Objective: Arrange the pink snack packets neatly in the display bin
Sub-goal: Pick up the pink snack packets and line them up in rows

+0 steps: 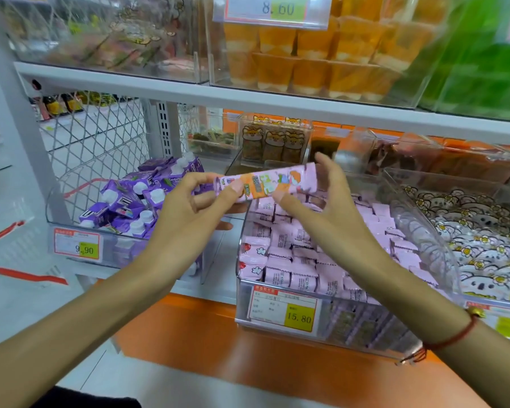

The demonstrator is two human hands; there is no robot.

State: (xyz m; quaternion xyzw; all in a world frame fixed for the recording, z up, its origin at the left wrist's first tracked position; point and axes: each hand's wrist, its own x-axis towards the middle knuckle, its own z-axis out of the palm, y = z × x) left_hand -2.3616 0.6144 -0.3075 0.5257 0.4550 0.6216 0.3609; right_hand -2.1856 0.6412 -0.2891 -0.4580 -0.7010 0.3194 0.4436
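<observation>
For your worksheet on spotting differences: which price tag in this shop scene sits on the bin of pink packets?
The 15.80 tag on the clear pink-packet bin; the 9.90 tag fronts purple cartons, 8.60 hangs above.

Bright, even shop light floods the scene from overhead, with hardly a hard shadow anywhere. The clear display bin (424, 231) catches white glare along its curved right wall. Above the bin, the orange cups (309, 63) and green packs (483, 69) smear with motion blur; the price tag (283, 8) above them reads soft. Left of the bin, shelf edges bow with wide-angle distortion.
</observation>
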